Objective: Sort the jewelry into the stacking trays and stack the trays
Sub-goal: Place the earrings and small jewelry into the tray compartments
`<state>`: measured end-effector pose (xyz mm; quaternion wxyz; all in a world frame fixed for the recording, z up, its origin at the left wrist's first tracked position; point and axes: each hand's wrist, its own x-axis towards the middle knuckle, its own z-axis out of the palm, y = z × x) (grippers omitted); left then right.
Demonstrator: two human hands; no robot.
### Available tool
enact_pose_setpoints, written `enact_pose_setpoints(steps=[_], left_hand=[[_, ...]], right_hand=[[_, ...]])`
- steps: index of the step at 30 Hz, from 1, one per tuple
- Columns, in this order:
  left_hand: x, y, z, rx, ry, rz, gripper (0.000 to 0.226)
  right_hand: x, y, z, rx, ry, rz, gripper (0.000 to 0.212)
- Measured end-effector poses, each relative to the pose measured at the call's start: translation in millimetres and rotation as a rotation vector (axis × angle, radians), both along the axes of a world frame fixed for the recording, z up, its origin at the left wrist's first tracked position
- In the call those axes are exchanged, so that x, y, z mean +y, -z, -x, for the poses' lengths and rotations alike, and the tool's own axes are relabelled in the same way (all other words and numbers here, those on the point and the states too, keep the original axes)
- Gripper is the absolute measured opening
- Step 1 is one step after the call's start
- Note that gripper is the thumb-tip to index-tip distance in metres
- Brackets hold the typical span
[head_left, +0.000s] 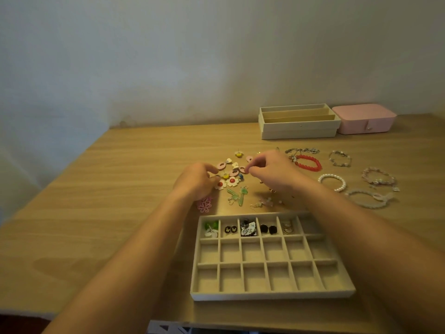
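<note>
A beige grid tray (269, 295) lies near the table's front edge; five compartments of its far row hold earrings, the other rows are bare. Beyond it lies a pile of loose earrings (232, 179): pink ovals, white-and-red flowers, green drops. My left hand (196, 183) reaches into the pile's left side, fingers curled, pinching a small piece by the yellow bead earring. My right hand (269, 171) hovers over the pile's right side, thumb and forefinger pinching a pink oval earring (243, 169). A pink lace flower earring (204, 204) lies under my left wrist.
Bracelets lie to the right: a red beaded one (309, 162), a pearl one (333, 183), several clear and pink ones (375, 189). Stacked beige trays with long slots (298, 127) and a pink jewelry box (363, 119) stand at the back by the wall.
</note>
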<state>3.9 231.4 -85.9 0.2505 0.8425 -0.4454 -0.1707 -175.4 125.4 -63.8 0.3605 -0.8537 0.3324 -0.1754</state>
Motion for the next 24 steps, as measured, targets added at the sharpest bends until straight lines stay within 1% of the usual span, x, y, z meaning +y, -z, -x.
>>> enact_pose_setpoints(steps=[2,3,9,13,16,18,21,24], left_hand=[[-4.7,2.1,-1.0,-0.008,0.006,0.003,0.01],[-6.1,2.1,-1.3,-0.017,0.007,0.006,0.005],[-7.0,-0.3,-0.2,0.051,-0.009,0.04,0.008],[0.3,-11.0,5.9,0.179,-0.037,0.169,0.004],[4.8,-25.9,14.4,0.233,0.006,0.258,0.003],[8.5,-37.0,22.0,0.3,0.049,0.309,0.005],[15.9,-51.3,35.3,0.4,0.108,0.359,0.007],[23.2,-62.0,49.3,0.505,0.169,0.392,0.011]], right_hand=[[-0.9,0.2,-2.8,-0.007,0.005,0.002,0.019],[-1.6,0.6,-3.8,-0.007,0.006,0.009,0.019],[-4.8,1.7,-2.6,-0.015,0.006,-0.001,0.019],[-3.6,2.0,1.5,-0.052,0.013,-0.021,0.018],[0.1,-0.6,7.2,-0.091,0.024,-0.042,0.018],[3.9,-5.9,12.2,-0.097,0.014,-0.088,0.023],[10.1,-15.1,20.8,-0.077,-0.051,-0.155,0.041],[19.9,-23.8,31.1,-0.113,-0.109,-0.278,0.043]])
